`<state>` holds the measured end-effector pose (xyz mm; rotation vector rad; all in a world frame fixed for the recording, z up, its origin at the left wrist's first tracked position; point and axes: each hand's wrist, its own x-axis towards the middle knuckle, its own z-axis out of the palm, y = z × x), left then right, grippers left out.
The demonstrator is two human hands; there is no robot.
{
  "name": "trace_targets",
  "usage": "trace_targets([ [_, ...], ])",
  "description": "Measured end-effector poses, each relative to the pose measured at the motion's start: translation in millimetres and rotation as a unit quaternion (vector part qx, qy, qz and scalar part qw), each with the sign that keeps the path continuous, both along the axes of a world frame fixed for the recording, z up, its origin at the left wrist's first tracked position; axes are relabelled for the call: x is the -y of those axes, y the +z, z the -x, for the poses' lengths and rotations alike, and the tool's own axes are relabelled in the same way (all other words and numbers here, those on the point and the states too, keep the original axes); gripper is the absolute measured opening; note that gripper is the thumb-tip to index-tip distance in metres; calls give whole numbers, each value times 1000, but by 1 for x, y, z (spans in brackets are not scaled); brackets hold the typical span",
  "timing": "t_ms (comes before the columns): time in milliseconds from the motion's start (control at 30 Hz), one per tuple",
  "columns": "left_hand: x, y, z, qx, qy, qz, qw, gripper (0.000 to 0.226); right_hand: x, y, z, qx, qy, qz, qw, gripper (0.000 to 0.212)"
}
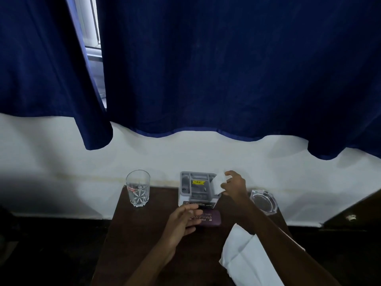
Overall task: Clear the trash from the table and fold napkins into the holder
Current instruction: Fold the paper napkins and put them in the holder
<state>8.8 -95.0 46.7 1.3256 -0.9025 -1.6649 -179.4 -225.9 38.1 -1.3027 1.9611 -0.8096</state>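
A grey plastic holder [195, 187] with several compartments and a yellow sticker stands at the back of the dark wooden table [132, 234]. My right hand [234, 183] pinches a small folded white napkin [219, 182] at the holder's right side, its lower edge down at the rim. My left hand [182, 220] hovers with spread fingers just in front of the holder, over a purple spectacle case [210, 219]. Unfolded white napkins [245, 259] lie on the table's near right, partly under my right forearm.
An empty cut-glass tumbler [138, 187] stands at the table's back left. A clear glass ashtray [263, 201] sits at the back right, close to my right wrist. A white wall and dark blue curtains [206, 69] rise right behind the table.
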Motion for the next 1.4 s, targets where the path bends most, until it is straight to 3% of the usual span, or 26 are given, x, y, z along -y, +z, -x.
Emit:
trace_targets([
  [167, -3, -5, 7, 20, -13, 2, 1000, 21, -17, 12, 7, 62, -6, -22, 998, 41],
  [300, -12, -7, 16, 41, -38, -1, 998, 22, -52, 18, 28, 124, -1, -33, 992, 16],
  [400, -20, -13, 22, 51, -56, -8, 997, 22, -93, 7, 51, 139, 17, -97, 985, 4],
  [600, -44, -24, 48, 108, -120, -3, 987, 25, -172, -34, 70, -44, 85, -161, 982, 26],
  [700, -55, -32, 64, 134, -154, -3, 979, 28, -193, -56, 57, -176, 181, -181, 951, 34],
  [800, -62, -42, 76, 165, -171, -1, 971, 33, -206, -72, 45, -227, 203, -182, 935, 26],
  [900, -67, -52, 82, 218, -205, 17, 954, 39, -211, -78, 37, -241, 179, -151, 942, 11],
  [1033, -74, -88, 89, 317, -278, 33, 906, 47, -209, -76, 42, -158, 116, -145, 970, 13],
  [1067, -77, -90, 90, 326, -287, 27, 900, 48, -209, -74, 47, -123, 98, -141, 977, 22],
  [1200, -86, -72, 95, 358, -296, 38, 885, 50, -213, -49, 67, 15, 7, -116, 993, 27],
  [1400, -94, -45, 110, 352, -288, 81, 887, 70, -224, 7, 99, 205, -60, -55, 975, 19],
])
